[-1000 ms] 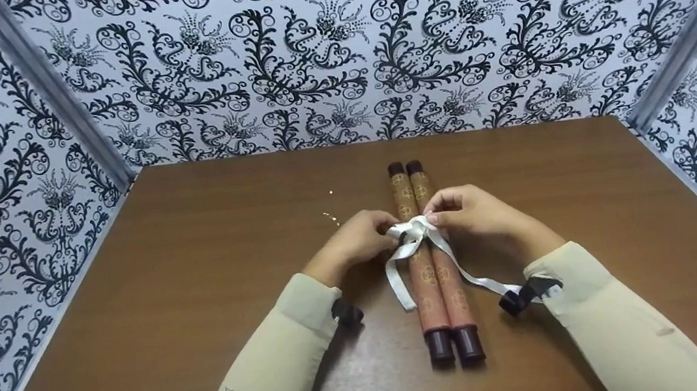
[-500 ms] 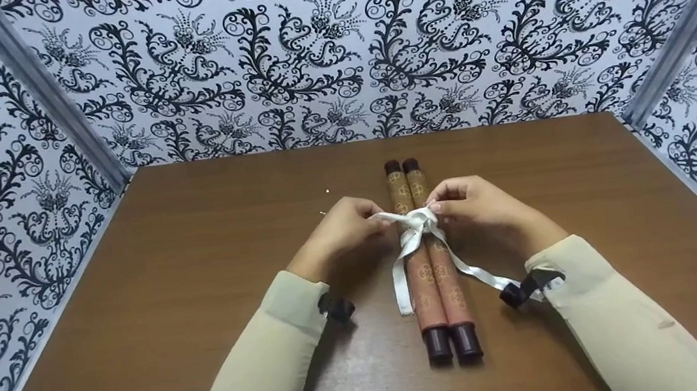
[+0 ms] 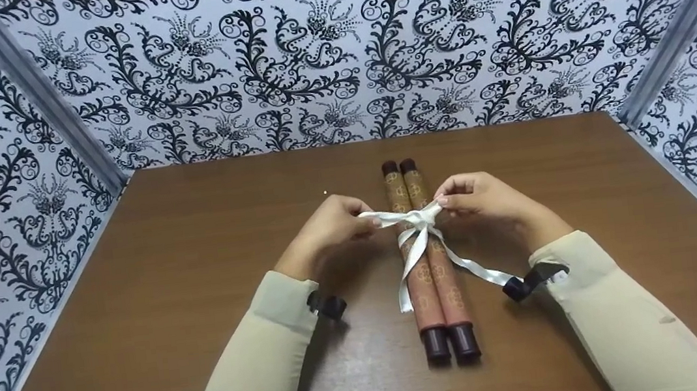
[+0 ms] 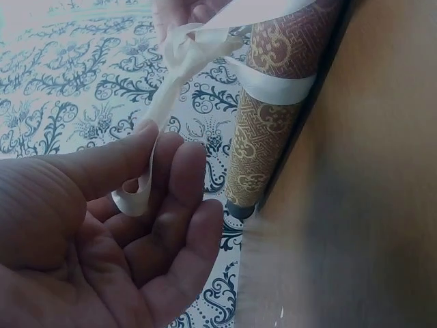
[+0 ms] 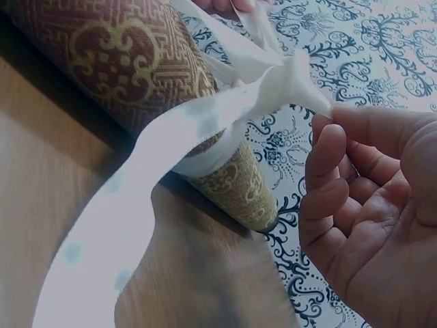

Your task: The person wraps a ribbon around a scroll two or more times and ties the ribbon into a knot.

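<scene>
Two patterned rolls point(image 3: 431, 278) with dark end caps lie side by side on the table, a scroll-like pair in red-brown and gold. White ribbon point(image 3: 418, 219) circles their middle and is knotted on top, its loose tails trailing toward the near side. My left hand point(image 3: 332, 227) pinches one loop of the ribbon between thumb and forefinger, left of the knot. On the other side, my right hand point(image 3: 487, 202) pinches a second loop close to the knot. In the right wrist view a ribbon tail point(image 5: 136, 178) runs across the front of a roll.
The brown wooden table point(image 3: 196, 239) reaches back to walls point(image 3: 305, 49) covered in black-and-white scroll paper. Black wrist straps with small cameras point(image 3: 328, 306) sit over pale sleeves point(image 3: 249, 364). One ribbon tail ends beside the right wrist camera point(image 3: 517, 289).
My left hand has moved left and slightly away from me, drawing its ribbon loop out. The right hand has shifted slightly right with its loop, and the knot looks tighter.
</scene>
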A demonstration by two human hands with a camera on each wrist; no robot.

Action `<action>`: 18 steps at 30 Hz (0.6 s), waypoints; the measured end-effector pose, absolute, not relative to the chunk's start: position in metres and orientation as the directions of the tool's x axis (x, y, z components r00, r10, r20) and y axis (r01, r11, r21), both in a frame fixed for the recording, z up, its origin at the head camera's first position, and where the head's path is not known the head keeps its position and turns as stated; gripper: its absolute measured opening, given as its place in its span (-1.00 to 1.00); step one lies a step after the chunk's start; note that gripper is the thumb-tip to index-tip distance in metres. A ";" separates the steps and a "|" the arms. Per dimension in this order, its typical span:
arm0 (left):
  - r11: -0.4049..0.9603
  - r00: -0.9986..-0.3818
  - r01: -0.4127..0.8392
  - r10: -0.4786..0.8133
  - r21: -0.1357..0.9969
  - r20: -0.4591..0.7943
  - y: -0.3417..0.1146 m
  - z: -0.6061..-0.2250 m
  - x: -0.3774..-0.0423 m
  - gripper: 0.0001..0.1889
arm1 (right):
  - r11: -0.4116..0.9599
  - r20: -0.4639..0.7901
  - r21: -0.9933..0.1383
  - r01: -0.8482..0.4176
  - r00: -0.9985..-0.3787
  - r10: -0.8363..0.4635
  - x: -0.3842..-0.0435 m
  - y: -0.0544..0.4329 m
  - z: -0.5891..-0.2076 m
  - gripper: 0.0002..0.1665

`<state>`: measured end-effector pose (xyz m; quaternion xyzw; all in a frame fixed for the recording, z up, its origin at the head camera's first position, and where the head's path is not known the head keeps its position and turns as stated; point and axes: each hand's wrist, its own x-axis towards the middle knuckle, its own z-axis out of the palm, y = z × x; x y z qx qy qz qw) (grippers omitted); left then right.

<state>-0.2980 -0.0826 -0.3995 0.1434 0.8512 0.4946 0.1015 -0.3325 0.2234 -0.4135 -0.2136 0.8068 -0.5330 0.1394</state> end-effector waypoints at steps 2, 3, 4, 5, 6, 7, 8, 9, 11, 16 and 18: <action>0.481 -0.938 0.139 0.343 0.866 -0.040 -0.084 -0.400 -0.299 -0.93 | 0.335 -0.014 -0.927 -0.169 -0.877 -0.481 -0.334 0.226 -0.413 -0.76; 0.482 -0.939 0.131 0.342 0.866 -0.048 -0.085 -0.400 -0.300 -0.93 | 0.330 -0.019 -0.931 -0.157 -0.881 -0.473 -0.335 0.226 -0.413 -0.77; 0.484 -0.938 0.125 0.341 0.866 -0.056 -0.087 -0.401 -0.300 -0.92 | 0.321 -0.027 -0.937 -0.141 -0.883 -0.468 -0.335 0.227 -0.413 -0.79; 0.488 -0.938 0.117 0.339 0.865 -0.065 -0.088 -0.401 -0.301 -0.92 | 0.312 -0.034 -0.942 -0.126 -0.886 -0.463 -0.335 0.228 -0.414 -0.81; 0.487 -0.938 0.102 0.338 0.868 -0.079 -0.089 -0.402 -0.301 -0.92 | 0.300 -0.044 -0.948 -0.109 -0.887 -0.460 -0.335 0.228 -0.414 -0.83; 0.483 -0.937 0.085 0.337 0.871 -0.095 -0.089 -0.402 -0.301 -0.91 | 0.289 -0.053 -0.953 -0.093 -0.886 -0.460 -0.335 0.229 -0.414 -0.85; 0.476 -0.936 0.067 0.335 0.877 -0.110 -0.090 -0.402 -0.301 -0.91 | 0.278 -0.059 -0.957 -0.081 -0.886 -0.460 -0.335 0.229 -0.415 -0.87; 0.465 -0.934 0.049 0.334 0.884 -0.124 -0.091 -0.402 -0.301 -0.91 | 0.271 -0.065 -0.960 -0.070 -0.885 -0.461 -0.335 0.230 -0.415 -0.89; 0.439 -0.931 0.012 0.333 0.898 -0.150 -0.091 -0.402 -0.302 -0.92 | 0.262 -0.079 -0.964 -0.051 -0.882 -0.464 -0.336 0.232 -0.416 -0.93; 0.435 -0.931 -0.003 0.327 0.901 -0.161 -0.093 -0.403 -0.305 -0.92 | 0.267 -0.107 -0.963 -0.026 -0.876 -0.470 -0.339 0.239 -0.419 -0.97; 0.460 -0.933 0.003 0.321 0.888 -0.163 -0.095 -0.404 -0.307 -0.92 | 0.269 -0.117 -0.963 -0.017 -0.872 -0.476 -0.340 0.241 -0.421 -0.96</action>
